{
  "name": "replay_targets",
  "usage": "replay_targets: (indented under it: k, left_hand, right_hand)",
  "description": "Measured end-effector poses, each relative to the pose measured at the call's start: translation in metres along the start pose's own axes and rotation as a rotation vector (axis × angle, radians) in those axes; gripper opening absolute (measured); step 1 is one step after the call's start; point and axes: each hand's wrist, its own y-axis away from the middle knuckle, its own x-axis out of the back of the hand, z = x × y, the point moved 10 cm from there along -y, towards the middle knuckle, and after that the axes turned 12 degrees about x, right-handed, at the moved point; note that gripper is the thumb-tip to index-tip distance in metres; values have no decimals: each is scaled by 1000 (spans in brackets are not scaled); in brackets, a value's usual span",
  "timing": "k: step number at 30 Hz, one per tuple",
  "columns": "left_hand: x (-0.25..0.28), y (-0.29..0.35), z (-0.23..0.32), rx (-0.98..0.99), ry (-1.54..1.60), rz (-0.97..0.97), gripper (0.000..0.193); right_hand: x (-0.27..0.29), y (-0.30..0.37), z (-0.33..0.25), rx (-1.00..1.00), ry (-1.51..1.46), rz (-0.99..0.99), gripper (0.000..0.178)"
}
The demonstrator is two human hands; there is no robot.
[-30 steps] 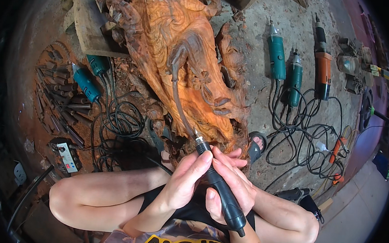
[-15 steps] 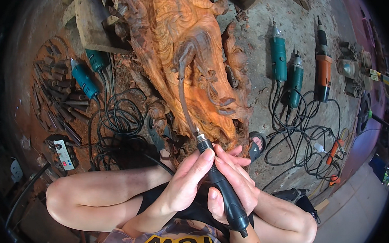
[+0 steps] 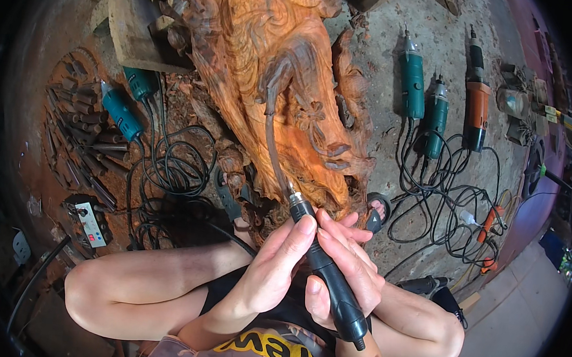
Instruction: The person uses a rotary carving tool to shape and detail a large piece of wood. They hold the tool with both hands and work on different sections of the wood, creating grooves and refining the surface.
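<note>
While both hands still grip the black handpiece, the carving appears farther right in view; tip contact is unclear.

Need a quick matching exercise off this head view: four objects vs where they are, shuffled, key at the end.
1. Black handheld tool
2. White power strip
3. Orange-and-black tool
4. Wood carving

A. On the floor, just right of two green tools
B. Straight ahead of the hands
C. Ahead of the left knee
D. Held by left hand and right hand

Pairs: 1-D, 2-C, 3-A, 4-B
</note>
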Motion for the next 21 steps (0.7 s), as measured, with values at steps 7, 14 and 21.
replay_targets:
  k: [7, 14, 21]
  left_hand:
    - [-5, 1, 6, -30, -15, -13, 59]
    - [-3, 0, 6, -17, -6, -13, 60]
    - [-6, 0, 11, -13, -27, -9, 63]
  right_hand:
    - [-2, 1, 2, 12, 3, -7, 53]
    - [-5, -7, -2, -4, -3, -3, 54]
    - [-6, -5, 2, 17, 15, -10, 54]
